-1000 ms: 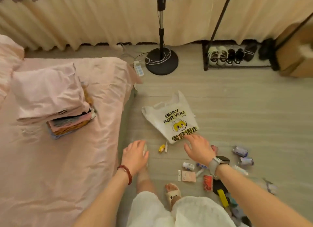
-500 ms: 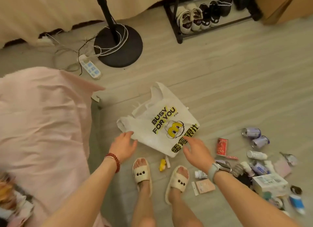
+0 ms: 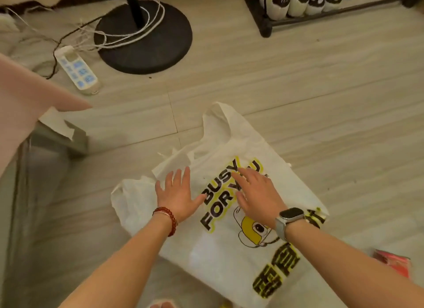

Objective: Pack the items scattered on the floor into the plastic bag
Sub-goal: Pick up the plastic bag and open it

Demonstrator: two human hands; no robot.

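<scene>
Change: both hands have come forward off the bag's near edge and onto its printed face since half a second ago; the camera has dropped closer, and the scattered items have nearly all slid out of view.
Bag: a thin white plastic bag [image 3: 229, 257] lies flat and creased on the pale wood-grain floor [image 3: 321, 101], printed "BUSY FOR YOU" in black with yellow outline above a yellow cartoon face.
Axis: its long axis runs from the handles at upper left, pointing toward the fan, down to the bottom edge at lower right.
Left hand: the left hand [image 3: 177, 194], a red bead bracelet at the wrist, lies palm down with fingers spread straight on the bag's upper left part, gripping nothing.
Right hand: the right hand [image 3: 257, 196], a grey smartwatch on the wrist, rests on the lettering with fingers extended, holding nothing.
Item: a red packet [image 3: 393, 263], blurred, lies on the floor just right of the bag.
Surroundings: a round black fan base [image 3: 146, 46] wound with white cord, a white power strip [image 3: 78, 71], a black shoe rack [image 3: 298, 16], pink bedding [image 3: 20, 105].
</scene>
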